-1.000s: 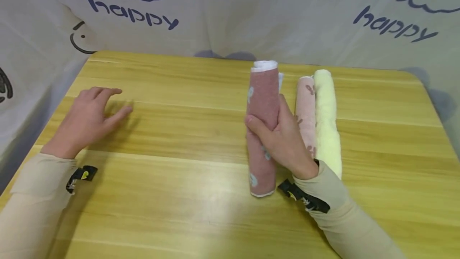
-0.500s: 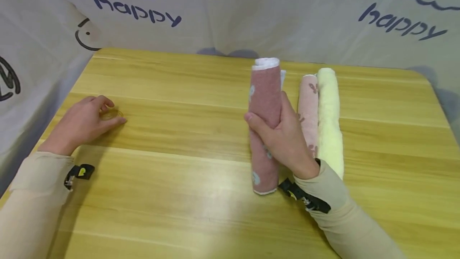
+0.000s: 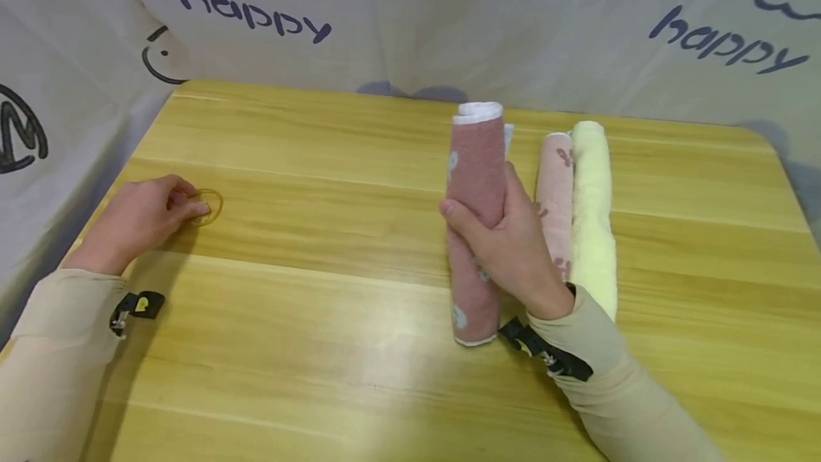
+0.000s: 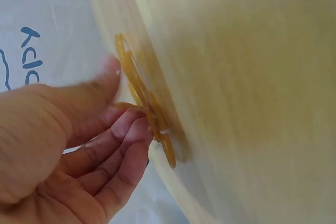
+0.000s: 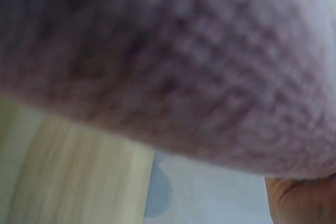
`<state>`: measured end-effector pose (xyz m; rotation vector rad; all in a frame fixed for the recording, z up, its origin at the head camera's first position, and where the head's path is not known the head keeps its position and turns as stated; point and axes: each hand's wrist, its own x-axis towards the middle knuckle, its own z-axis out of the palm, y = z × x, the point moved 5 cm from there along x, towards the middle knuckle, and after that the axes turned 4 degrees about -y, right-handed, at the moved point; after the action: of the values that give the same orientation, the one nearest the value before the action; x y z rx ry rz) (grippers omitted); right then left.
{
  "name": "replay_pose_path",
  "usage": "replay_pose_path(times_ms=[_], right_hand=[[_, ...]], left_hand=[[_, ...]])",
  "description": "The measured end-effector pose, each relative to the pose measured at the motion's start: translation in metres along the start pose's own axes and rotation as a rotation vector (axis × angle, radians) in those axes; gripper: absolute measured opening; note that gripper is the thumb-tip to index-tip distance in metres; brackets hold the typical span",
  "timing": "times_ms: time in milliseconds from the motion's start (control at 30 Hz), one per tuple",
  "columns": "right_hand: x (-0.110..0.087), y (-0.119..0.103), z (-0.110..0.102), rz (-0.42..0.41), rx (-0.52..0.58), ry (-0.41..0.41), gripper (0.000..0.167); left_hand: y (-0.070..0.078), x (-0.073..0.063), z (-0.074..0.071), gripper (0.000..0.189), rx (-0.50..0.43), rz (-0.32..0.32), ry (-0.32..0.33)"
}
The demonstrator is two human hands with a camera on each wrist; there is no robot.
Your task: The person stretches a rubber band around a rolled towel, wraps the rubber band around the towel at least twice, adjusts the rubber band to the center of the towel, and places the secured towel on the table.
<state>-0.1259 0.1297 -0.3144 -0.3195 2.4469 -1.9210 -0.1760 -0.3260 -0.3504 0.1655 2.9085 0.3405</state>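
At the left of the table, my left hand [image 3: 144, 216] pinches a thin amber rubber band [image 3: 221, 201] between thumb and fingers. In the left wrist view the rubber band [image 4: 135, 77] shows as overlapping loops close to the tabletop; I cannot tell whether it is one or more. My right hand [image 3: 513, 252] grips a rolled dusty-pink towel [image 3: 477, 170] with pale motifs and a white edge, thumb across its front. That towel [image 5: 184, 77] fills most of the right wrist view, blurred.
Right of the gripped roll lie a rolled light-pink towel [image 3: 555, 184] and a rolled pale-yellow towel [image 3: 591, 198], side by side on the wooden table [image 3: 308, 348]. Behind the table hangs a white printed cloth [image 3: 410, 27]. The right forearm covers the lower ends of those two rolls.
The left hand came down to the table, its spread fingers closed together, and the rubber band came into sight in its pinch. The right hand keeps its grip on the towel.
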Motion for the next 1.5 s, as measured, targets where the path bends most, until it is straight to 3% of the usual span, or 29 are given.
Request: replay_pose_path(times_ms=[200,500,1067,1500], right_hand=[[-0.001,-0.001,0.000,-0.005,-0.007,-0.001,0.047],[0.000,0.000,0.001,-0.020,-0.002,-0.007,0.046],[-0.004,-0.003,0.001,0.014,-0.017,-0.006,0.039],[-0.003,-0.004,0.003,-0.002,0.002,0.032,0.027]], left_hand=[[0.003,-0.004,-0.006,0.023,0.051,0.070,0.098],[0.004,-0.010,-0.015,0.022,0.024,0.005,0.130],[0.040,-0.018,-0.042,0.029,-0.007,0.072,0.351],[0.078,-0.020,-0.057,0.031,-0.164,0.075,0.478]])
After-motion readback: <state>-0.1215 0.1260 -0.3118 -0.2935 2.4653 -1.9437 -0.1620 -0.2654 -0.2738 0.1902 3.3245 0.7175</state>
